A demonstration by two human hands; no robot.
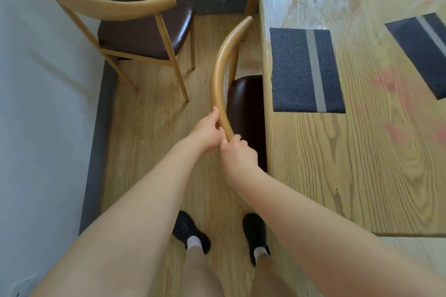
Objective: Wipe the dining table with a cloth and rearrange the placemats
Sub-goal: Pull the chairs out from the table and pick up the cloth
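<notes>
I see both hands, left hand (207,133) and right hand (237,152), fingers wrapped round the chair backrest (223,84) beside the counter (362,152), near the herringbone placemat (306,70).

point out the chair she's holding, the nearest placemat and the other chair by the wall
held chair (223,67), head view, on the curved wooden backrest
nearest placemat (292,72), head view, on its dark weave left of the stripe
chair by the wall (144,34), head view, on the dark seat

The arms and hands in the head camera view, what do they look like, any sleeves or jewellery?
Both arms are bare right up to the frame's lower edge; no sleeves show. The left hand and right hand wear no gloves, and no rings, watch or bracelets are visible. The left hand's fingernails look short with pale tips.
</notes>
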